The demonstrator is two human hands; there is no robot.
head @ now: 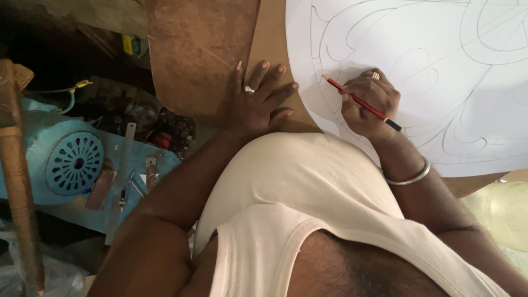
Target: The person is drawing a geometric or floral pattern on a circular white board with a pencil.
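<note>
Red pencil, black end cap, lies slantwise in your right hand; tip touches white paper near its curved left edge. Your right hand clenched round pencil, ring on finger, metal bangle at wrist. Your left hand released, flat, fingers spread on brown board surface just beside paper edge. Paper carries curving pencil lines; wide sheet extends up and right. Further left, lower: blue machine, steel ruler.
</note>
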